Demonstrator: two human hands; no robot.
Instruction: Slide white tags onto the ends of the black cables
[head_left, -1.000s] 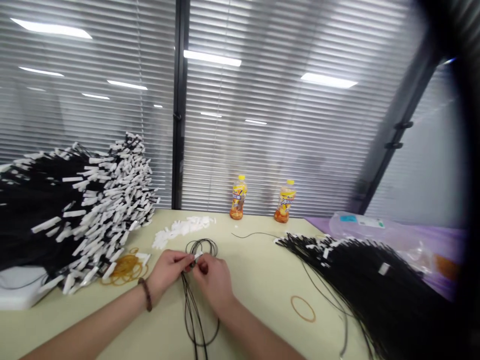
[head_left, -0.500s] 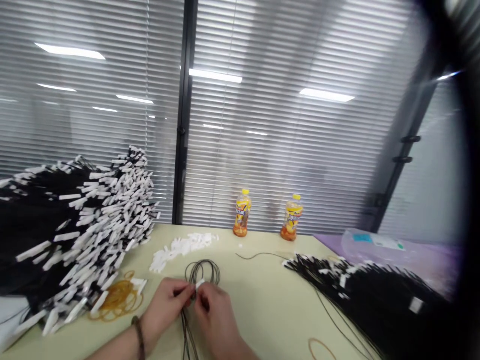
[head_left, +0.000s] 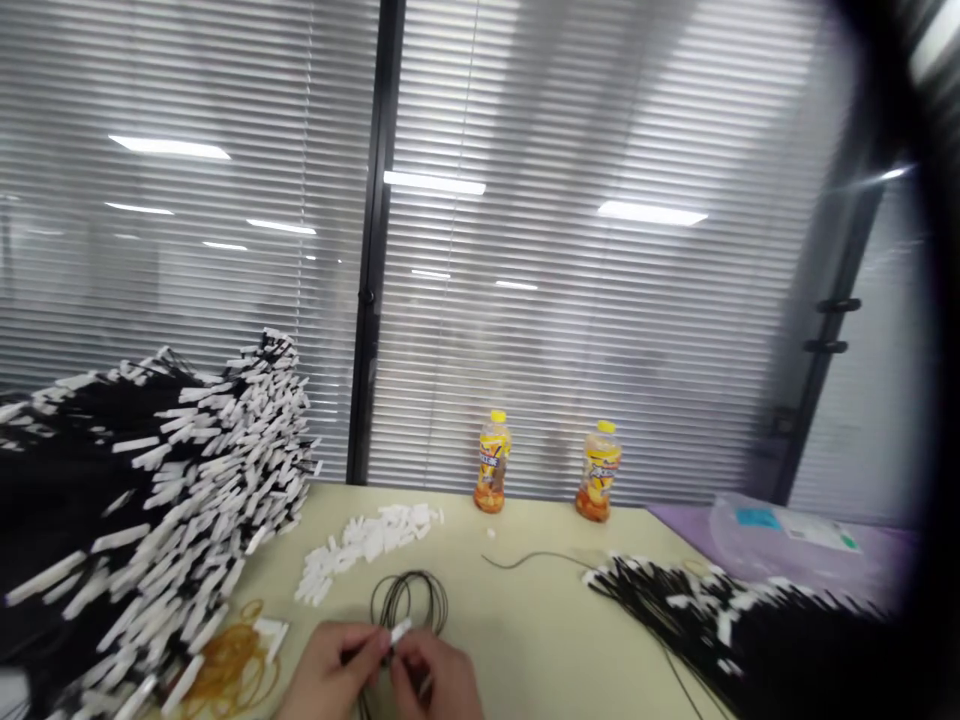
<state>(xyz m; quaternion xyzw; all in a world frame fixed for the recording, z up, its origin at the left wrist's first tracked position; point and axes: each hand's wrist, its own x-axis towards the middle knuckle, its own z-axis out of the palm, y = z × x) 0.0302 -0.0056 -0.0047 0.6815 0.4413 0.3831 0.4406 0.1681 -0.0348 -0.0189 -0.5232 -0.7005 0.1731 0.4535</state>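
Beyond the grip (head_left: 390,644) and a little right, upright on the pale table (head_left: 525,625), a yellow-capped bottle (head_left: 491,470); farther right, well apart from it, a second bottle (head_left: 598,480), amber at the bottom. Far right of the grip, clear plastic packaging (head_left: 806,555) on a purple sheet (head_left: 682,522). Behind everything, pale slatted blinds (head_left: 562,340) and a dark upright post (head_left: 371,300).

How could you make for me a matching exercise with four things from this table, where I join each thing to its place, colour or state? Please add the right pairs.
Things:
1. Cord
2. Rubber bands
3. Bottles
4. Small loose pieces

Descriptions:
A. Upright near the far edge of the table
B. White, in a flat scatter
C. Black, looped, at the left hand and right hand
D. Amber, tangled

Right pairs: 1-C, 2-D, 3-A, 4-B
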